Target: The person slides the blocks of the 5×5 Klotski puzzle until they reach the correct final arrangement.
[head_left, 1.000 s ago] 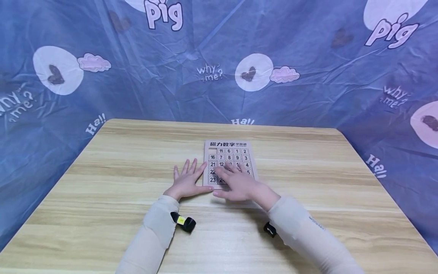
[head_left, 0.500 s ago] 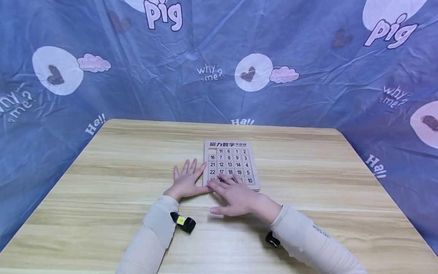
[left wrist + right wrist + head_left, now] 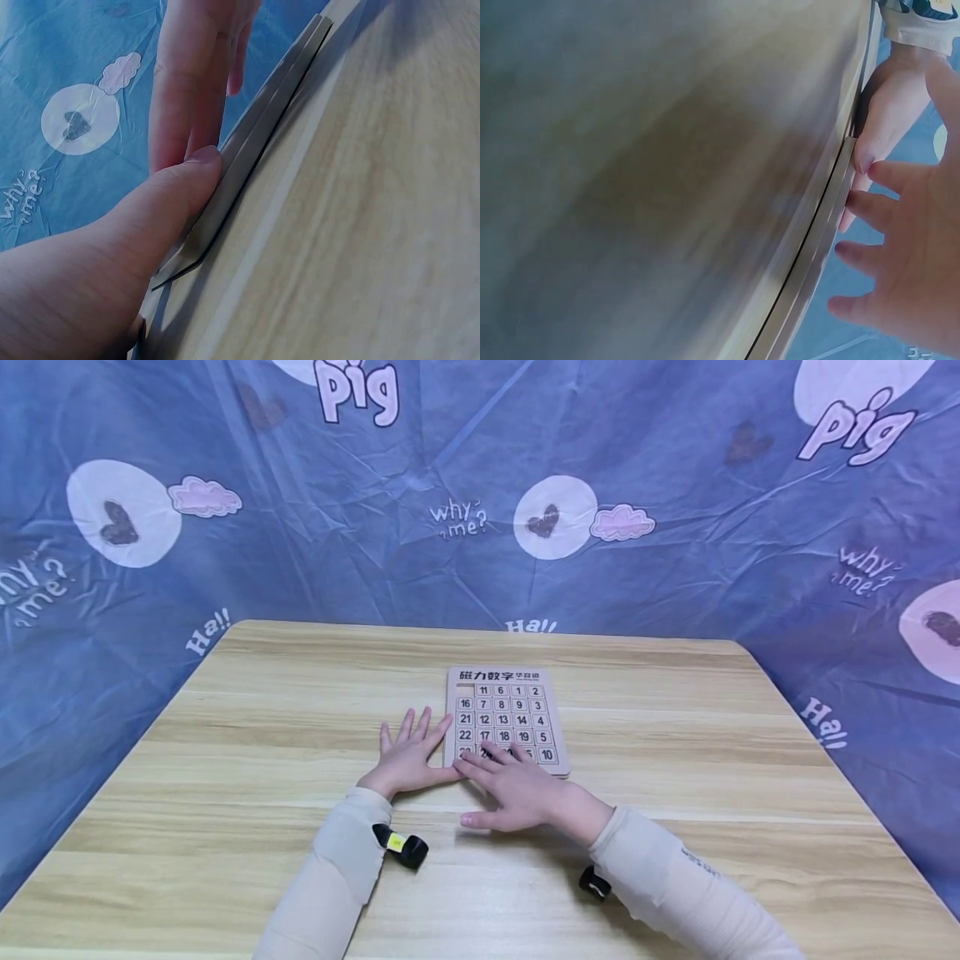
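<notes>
A number sliding puzzle (image 3: 561, 752) lies flat on the table, its numbered tiles in rows and its top-left slot (image 3: 466, 691) without a tile. My left hand (image 3: 408, 762) is spread at the near left corner; the thumb touches the board's front edge, as the left wrist view shows, and the index finger reaches its left side. Over the bottom row, my right hand (image 3: 517, 793) has its fingers spread, with several tiles there partly covered. The right wrist view shows these fingers (image 3: 870, 210) just above the board's edge (image 3: 802, 277); contact with a tile cannot be told.
The wood-grain table (image 3: 247, 710) extends around the puzzle on every side. Behind it hangs a blue printed cloth (image 3: 337, 568). A black wrist camera (image 3: 411, 852) sits on the left sleeve, another (image 3: 595, 883) on the right.
My right hand has drawn back toward the near edge of the puzzle, uncovering the middle rows, and has held nearly still over the bottom row since. My left hand stays in place.
</notes>
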